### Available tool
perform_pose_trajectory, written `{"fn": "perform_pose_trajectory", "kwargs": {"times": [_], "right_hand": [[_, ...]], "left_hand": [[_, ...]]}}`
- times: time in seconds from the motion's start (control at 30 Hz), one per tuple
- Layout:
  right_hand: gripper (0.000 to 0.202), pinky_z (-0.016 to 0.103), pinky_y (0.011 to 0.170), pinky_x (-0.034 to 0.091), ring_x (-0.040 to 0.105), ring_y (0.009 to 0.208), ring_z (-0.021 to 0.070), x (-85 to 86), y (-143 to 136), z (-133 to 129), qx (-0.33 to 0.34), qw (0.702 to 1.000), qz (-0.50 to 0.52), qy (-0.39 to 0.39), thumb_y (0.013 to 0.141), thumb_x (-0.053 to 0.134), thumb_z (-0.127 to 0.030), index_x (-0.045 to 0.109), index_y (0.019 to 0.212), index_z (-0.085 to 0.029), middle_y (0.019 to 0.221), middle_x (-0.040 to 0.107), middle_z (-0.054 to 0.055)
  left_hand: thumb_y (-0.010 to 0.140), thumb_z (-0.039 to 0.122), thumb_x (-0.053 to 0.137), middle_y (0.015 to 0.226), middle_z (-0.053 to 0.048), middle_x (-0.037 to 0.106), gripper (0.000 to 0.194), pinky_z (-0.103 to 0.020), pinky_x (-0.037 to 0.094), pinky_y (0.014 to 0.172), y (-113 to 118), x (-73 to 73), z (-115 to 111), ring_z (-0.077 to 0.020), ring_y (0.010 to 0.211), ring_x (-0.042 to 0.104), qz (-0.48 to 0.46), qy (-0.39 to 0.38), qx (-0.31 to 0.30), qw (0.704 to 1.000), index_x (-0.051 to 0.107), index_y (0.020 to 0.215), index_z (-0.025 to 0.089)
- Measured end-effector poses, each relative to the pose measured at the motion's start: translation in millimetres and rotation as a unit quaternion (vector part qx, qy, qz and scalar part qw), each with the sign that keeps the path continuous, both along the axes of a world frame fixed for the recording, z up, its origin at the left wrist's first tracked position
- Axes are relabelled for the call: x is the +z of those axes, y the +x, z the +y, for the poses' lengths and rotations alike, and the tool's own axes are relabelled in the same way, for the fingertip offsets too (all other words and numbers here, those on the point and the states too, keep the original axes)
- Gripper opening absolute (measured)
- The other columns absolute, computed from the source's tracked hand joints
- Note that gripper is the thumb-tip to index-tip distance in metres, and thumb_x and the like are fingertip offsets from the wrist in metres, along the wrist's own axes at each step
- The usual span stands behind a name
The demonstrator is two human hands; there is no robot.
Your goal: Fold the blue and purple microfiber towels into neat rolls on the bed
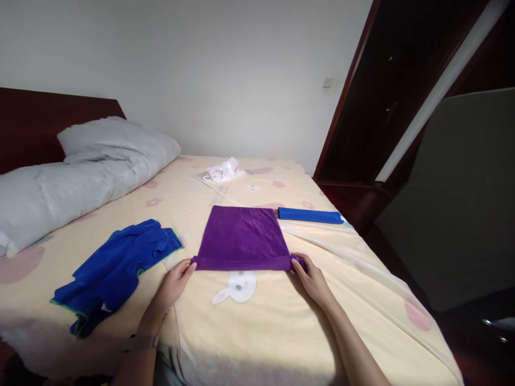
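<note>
A purple cloth (243, 233) lies on the bed, its far part flat and its near edge rolled or folded into a narrow band. My left hand (177, 281) pinches the left end of that band between thumb and fingers. At the band's right end, my right hand (311, 276) grips the cloth the same way. Left of my left hand rests a crumpled blue cloth (116, 262) with a green edge. Beyond my right hand is a blue cloth (309, 215) in a long, narrow rolled or folded strip.
The bed (241, 343) has a cream sheet with a rabbit print. A grey quilt (96, 166) is heaped at the left by the dark headboard (52, 115). A white plastic bag (224, 170) lies near the wall. Dark furniture stands beyond the bed's right edge.
</note>
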State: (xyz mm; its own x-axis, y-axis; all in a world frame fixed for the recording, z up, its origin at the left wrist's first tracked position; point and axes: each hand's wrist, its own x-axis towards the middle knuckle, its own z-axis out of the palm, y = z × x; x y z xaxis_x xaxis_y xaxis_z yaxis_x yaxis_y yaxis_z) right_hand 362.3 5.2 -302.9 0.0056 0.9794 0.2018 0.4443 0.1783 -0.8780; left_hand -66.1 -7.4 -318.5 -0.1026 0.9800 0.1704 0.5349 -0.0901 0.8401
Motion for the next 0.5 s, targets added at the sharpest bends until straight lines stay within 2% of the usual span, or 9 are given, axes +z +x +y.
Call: {"fn": "perform_pose_trajectory", "kwargs": {"times": [0.07,0.13,0.2,0.27,0.37,0.43,0.5], "right_hand": [[0.036,0.038,0.097,0.049,0.065,0.111,0.0248,-2.1,1,3,-0.002,1.000,0.009,-0.008,0.094,0.049,-0.048,0.062,0.118,-0.025,0.120,0.070,0.007],[0.038,0.038,0.098,0.048,0.064,0.114,0.0253,-3.2,4,2,0.031,1.000,-0.004,0.003,0.089,0.058,-0.043,0.061,0.122,-0.025,0.124,0.068,0.007],[0.043,0.040,0.099,0.048,0.062,0.115,0.0269,-3.9,9,-1,0.078,0.996,-0.031,0.013,0.081,0.066,-0.034,0.063,0.123,-0.024,0.126,0.067,0.007],[0.044,0.042,0.100,0.048,0.062,0.116,0.0284,-4.6,14,-4,0.109,0.992,-0.059,0.013,0.078,0.066,-0.028,0.066,0.122,-0.024,0.125,0.068,0.008],[0.042,0.046,0.107,0.044,0.057,0.126,0.0290,-5.4,20,-8,0.114,0.987,-0.102,0.041,0.082,0.061,-0.026,0.067,0.124,-0.026,0.136,0.063,0.008],[0.039,0.047,0.111,0.040,0.050,0.134,0.0287,-5.6,23,-10,0.116,0.979,-0.143,0.083,0.085,0.059,-0.025,0.069,0.123,-0.028,0.145,0.055,0.006],[0.035,0.048,0.112,0.040,0.048,0.135,0.0289,-5.4,24,-11,0.116,0.971,-0.174,0.113,0.087,0.059,-0.026,0.071,0.119,-0.029,0.146,0.054,0.006]], "left_hand": [[0.087,0.048,0.058,0.115,-0.011,0.072,0.043,-0.043,0.052,0.099,0,0.4,0,-0.0266,0.109,0.067,0.027,0.001,-0.010,1.000,0.063,0.119,0.019],[0.083,0.037,0.061,0.121,-0.009,0.070,0.048,-0.043,0.051,0.100,-2,1.8,0,-0.0254,0.111,0.066,0.058,0.011,-0.042,0.997,0.059,0.128,0.021],[0.078,0.025,0.059,0.124,-0.008,0.068,0.049,-0.044,0.049,0.105,-5,3.2,0,-0.0249,0.116,0.064,0.087,0.027,-0.084,0.992,0.064,0.126,0.023],[0.073,0.017,0.055,0.123,-0.008,0.069,0.047,-0.045,0.046,0.108,-8,4.0,-1,-0.0255,0.119,0.062,0.117,0.036,-0.107,0.987,0.071,0.116,0.024],[0.070,0.014,0.055,0.128,-0.007,0.067,0.050,-0.045,0.046,0.109,-10,4.3,-3,-0.0263,0.122,0.061,0.156,0.049,-0.107,0.981,0.073,0.116,0.027],[0.074,0.014,0.054,0.137,-0.006,0.061,0.053,-0.044,0.046,0.109,-10,4.5,-5,-0.0257,0.128,0.057,0.174,0.068,-0.116,0.976,0.070,0.122,0.030],[0.078,0.014,0.053,0.142,-0.004,0.057,0.052,-0.043,0.046,0.110,-10,4.6,-6,-0.0248,0.131,0.054,0.189,0.086,-0.137,0.969,0.069,0.123,0.033]]}}
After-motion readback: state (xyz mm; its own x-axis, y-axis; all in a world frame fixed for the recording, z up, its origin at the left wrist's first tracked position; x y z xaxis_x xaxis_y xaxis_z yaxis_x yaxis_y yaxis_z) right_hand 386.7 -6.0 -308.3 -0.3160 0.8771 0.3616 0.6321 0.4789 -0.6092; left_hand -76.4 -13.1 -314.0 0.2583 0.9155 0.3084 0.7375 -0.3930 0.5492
